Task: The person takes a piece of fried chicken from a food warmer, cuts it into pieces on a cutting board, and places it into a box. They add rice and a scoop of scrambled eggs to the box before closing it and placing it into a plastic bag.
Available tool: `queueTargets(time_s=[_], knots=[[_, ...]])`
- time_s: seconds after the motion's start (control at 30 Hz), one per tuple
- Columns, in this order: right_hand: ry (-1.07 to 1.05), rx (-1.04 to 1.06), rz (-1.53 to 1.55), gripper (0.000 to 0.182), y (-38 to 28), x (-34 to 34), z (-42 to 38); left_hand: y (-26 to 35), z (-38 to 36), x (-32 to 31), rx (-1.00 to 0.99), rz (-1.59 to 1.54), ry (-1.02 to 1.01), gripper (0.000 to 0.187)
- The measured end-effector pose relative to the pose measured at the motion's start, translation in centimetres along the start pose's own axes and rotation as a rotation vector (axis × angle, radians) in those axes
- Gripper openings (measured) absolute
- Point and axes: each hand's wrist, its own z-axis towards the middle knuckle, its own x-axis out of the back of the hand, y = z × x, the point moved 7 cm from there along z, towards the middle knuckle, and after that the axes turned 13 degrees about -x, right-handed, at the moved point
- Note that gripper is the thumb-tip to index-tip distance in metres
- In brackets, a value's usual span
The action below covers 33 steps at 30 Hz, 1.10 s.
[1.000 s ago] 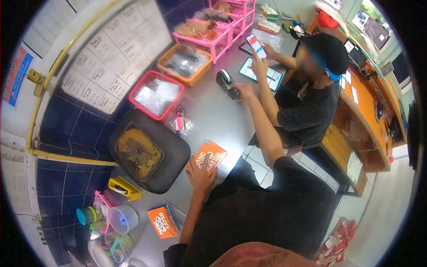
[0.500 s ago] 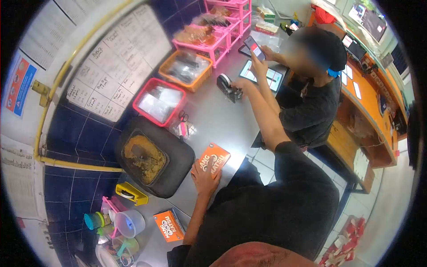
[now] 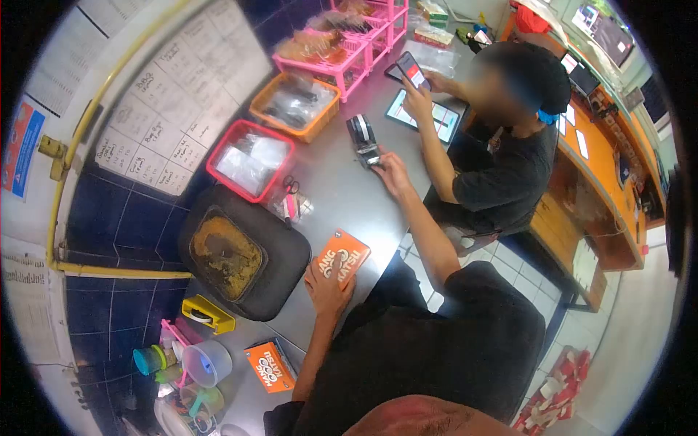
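My left hand [image 3: 327, 292] grips the left side of an orange box [image 3: 345, 256] with white "Mang Katsu" lettering, which sits near the table edge. My right hand [image 3: 393, 174] reaches farther up the table, its bent fingers at the near end of a black tape dispenser [image 3: 363, 139] with a roll of tape in it. The fingertips are partly hidden against the dispenser. A second orange box [image 3: 270, 366] lies on the table below my left forearm. Left of my left hand stands a dark, rounded container [image 3: 287, 251] with a brown-crusted top.
A red basket [image 3: 256, 195] and an orange basket [image 3: 320, 132] hold plastic packets. Scissors [image 3: 291, 185] lie beside them. A yellow tape dispenser [image 3: 209, 315] and a clear cup [image 3: 207, 365] stand lower left. Another person [image 3: 509, 167] sits opposite with a phone [image 3: 412, 70] and a tablet [image 3: 424, 115].
My right hand has moved toward me, round to the near end of the black tape dispenser, which has turned. My left hand stays on the box. The whole view has shifted slightly.
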Motion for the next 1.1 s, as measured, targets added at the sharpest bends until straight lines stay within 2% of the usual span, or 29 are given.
queueTargets(time_s=[0.17,0.27,0.33,0.47,0.53,0.67,0.77,0.83,0.87,0.93,0.97,1.03,1.1], knots=[[0.003,0.051,-0.149,0.008,1.9,2.5,2.2,0.1,0.2,0.0,0.029,-0.048,-0.033,0.074],[0.08,-0.03,-0.137,0.011,2.6,3.1,2.5,0.1,0.1,0.1,0.011,-0.045,0.006,0.073],[0.062,0.043,-0.334,0.022,1.9,2.5,2.2,0.0,0.0,0.0,0.02,-0.056,-0.004,0.073],[0.15,0.147,-0.572,0.024,0.8,2.5,2.3,0.0,0.1,0.2,0.037,-0.06,-0.015,0.073],[0.232,0.158,-0.829,0.025,0.4,2.6,2.5,0.0,0.0,0.2,0.027,-0.059,0.001,0.073],[0.258,0.118,-0.952,0.026,0.1,2.8,4.0,0.0,0.1,0.1,0.027,-0.061,0.003,0.074],[0.212,0.173,-1.104,0.026,0.1,3.0,5.3,0.0,0.0,0.2,0.035,-0.066,0.012,0.074],[0.259,0.338,-1.237,0.032,-0.1,3.2,5.4,0.1,0.3,0.4,0.043,-0.063,-0.005,0.073],[0.264,0.335,-1.241,0.032,-0.5,3.2,4.7,0.2,0.1,0.4,0.052,-0.057,-0.021,0.072],[0.332,0.043,-1.379,0.028,-0.4,2.8,4.3,0.3,-0.7,-0.4,0.062,-0.064,-0.021,0.071],[0.326,0.072,-1.374,0.028,-1.2,1.5,4.2,-0.1,0.2,-0.7,0.072,-0.065,0.002,0.07],[0.417,0.436,-1.269,0.028,-2.6,-0.5,-0.9,0.1,0.5,-0.7,0.087,-0.034,0.045,0.072],[0.334,0.365,-1.259,0.027,-2.9,-3.0,-5.1,0.4,1.4,-0.8,0.138,0.006,0.065,0.073]])
